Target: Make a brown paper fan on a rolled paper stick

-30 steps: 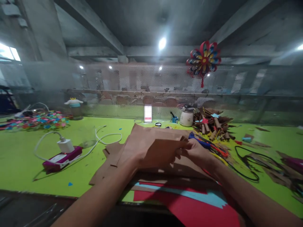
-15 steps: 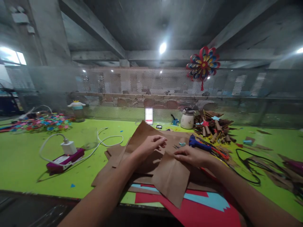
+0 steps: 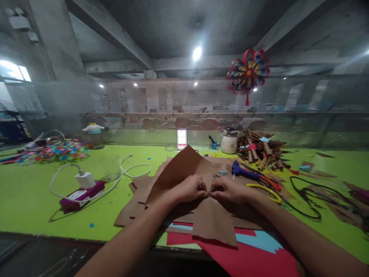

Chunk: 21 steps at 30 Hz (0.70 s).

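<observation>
Both hands pinch the far edge of a small piece of brown kraft paper (image 3: pixel 213 225), close together near the middle of the view. My left hand (image 3: pixel 192 188) is closed on that edge from the left. From the right, my right hand (image 3: pixel 227 189) grips the same edge with thumb and fingers. A faint crease runs down the piece, and its near end hangs over red paper (image 3: pixel 248 254) and light blue paper (image 3: pixel 261 243). Under my hands lies a stack of larger brown sheets (image 3: pixel 127 211). One large brown sheet (image 3: pixel 173 173) curls up behind my left hand.
Right of the stack lie a blue glue gun (image 3: pixel 245 172), yellow-handled scissors (image 3: pixel 268 190) and a black cable (image 3: pixel 305 207). Behind are a jar (image 3: pixel 229 142) and a heap of brown paper rolls (image 3: pixel 263 148). A purple power strip (image 3: pixel 82 198) and paper stars (image 3: pixel 57 151) are left.
My left hand has come down and right and now pinches the small brown piece's edge beside my right hand. The piece has turned straighter, and the large sheet's raised corner has shifted right.
</observation>
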Available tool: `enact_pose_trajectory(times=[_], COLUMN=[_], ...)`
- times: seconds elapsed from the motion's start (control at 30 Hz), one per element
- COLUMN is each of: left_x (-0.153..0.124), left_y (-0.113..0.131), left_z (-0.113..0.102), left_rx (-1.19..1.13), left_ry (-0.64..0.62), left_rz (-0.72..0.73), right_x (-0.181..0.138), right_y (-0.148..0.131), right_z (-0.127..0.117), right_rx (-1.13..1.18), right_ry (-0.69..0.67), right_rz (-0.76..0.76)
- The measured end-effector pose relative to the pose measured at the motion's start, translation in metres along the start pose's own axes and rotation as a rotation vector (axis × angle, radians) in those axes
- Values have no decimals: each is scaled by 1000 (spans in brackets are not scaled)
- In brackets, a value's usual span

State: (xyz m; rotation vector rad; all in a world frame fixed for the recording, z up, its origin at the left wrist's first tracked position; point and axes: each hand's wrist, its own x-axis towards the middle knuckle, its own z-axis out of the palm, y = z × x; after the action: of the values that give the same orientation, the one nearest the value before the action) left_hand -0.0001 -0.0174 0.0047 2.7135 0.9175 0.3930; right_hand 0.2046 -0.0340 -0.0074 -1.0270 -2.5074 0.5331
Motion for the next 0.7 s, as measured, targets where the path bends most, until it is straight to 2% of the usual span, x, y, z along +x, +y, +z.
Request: enact_pose_trajectory(times=[0.17, 0.43, 0.7], left_x=[0, 4, 1], left_y=[-2, -8, 1], left_z=[4, 19, 9], left_rx=[-34, -40, -14], left_ry=[-48, -62, -40], left_rz=[7, 3, 9], right_x=[-2, -4, -5], right_y=[3, -9, 0], right_z=[0, 8, 12], right_rx=[-73, -152, -181], right_ry=[-23, 51, 45], right_rz=[-41, 2, 2])
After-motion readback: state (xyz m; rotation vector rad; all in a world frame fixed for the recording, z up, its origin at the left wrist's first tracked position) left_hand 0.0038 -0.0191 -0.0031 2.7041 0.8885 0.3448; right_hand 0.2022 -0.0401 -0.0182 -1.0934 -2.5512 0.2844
